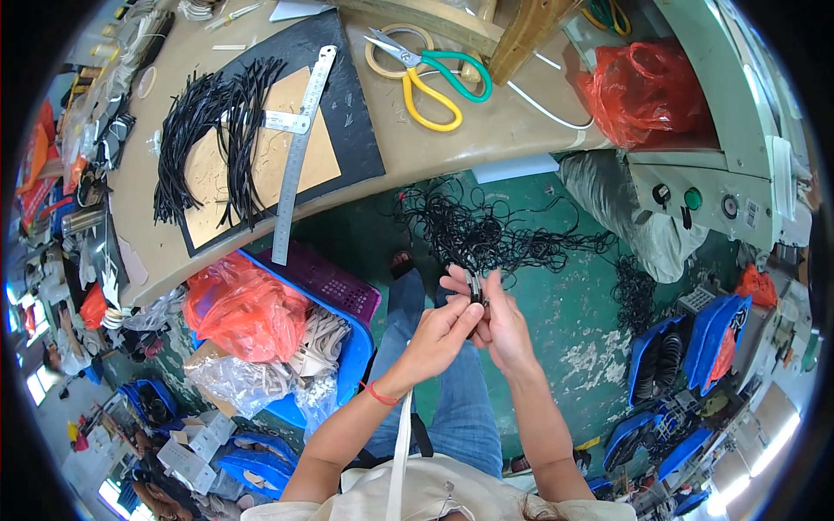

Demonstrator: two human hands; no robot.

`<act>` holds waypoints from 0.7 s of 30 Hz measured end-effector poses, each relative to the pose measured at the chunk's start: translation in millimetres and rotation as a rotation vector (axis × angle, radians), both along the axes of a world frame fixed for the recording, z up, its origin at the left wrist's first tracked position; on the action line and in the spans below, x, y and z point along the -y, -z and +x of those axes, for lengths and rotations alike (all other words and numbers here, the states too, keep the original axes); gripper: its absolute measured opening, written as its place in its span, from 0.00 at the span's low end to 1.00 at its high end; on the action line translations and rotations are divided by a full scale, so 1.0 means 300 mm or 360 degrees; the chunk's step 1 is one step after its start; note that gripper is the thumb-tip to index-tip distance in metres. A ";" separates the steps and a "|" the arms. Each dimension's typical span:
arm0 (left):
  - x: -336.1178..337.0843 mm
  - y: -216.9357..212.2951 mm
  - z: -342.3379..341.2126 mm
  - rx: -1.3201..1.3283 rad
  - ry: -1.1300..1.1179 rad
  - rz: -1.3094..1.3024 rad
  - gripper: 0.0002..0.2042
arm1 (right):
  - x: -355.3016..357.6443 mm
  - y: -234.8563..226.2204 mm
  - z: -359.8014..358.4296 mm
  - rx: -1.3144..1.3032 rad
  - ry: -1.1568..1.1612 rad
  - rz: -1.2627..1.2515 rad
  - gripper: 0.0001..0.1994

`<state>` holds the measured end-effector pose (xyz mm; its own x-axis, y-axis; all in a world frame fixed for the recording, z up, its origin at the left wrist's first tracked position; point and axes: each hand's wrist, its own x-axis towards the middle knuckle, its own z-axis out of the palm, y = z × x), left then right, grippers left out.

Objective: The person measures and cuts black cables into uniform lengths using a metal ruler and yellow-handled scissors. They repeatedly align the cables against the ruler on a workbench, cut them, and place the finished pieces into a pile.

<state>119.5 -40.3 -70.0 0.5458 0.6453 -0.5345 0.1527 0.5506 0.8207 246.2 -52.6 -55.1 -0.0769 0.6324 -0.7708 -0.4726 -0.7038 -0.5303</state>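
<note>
My left hand [440,339] and my right hand [506,337] meet in front of me above my lap. Between the fingers of both is a short bunch of black cords [475,286], its upper end poking out past the left thumb. Much of the bunch is hidden by the fingers. Beyond the hands, a tangled heap of long black cords [486,227] lies low by the floor. On the table, cut black cords [193,122] lie in two bundles over a tan board [300,169], with a metal ruler [291,187] beside them.
Scissors [415,59] with one green and one yellow handle rest by a tape roll [382,69]. A red plastic bag [647,95] sits at the far right near a machine [751,165]. A blue crate [356,356] with bags stands left of my legs.
</note>
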 end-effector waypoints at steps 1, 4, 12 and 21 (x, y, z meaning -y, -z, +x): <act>-0.009 -0.003 -0.005 0.0000 0.0071 -0.0033 0.16 | 0.001 0.014 0.006 -0.0093 0.0035 0.0052 0.28; -0.018 -0.008 -0.018 0.0034 0.0160 -0.0079 0.16 | 0.000 0.033 0.018 -0.0324 0.0065 0.0092 0.25; -0.039 -0.014 -0.035 0.0108 0.0163 0.0060 0.17 | 0.000 0.042 0.031 -0.0369 0.0170 0.0104 0.21; -0.065 -0.035 -0.033 -0.0109 0.0304 0.0131 0.14 | -0.027 0.043 0.018 -0.0278 0.0173 0.0161 0.22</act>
<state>109.6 -20.9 -59.6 0.6266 0.5764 -0.5245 0.3050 0.4380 0.8457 251.5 -44.6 -68.1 -0.1308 0.7178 -0.6839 -0.6338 -0.5909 -0.4991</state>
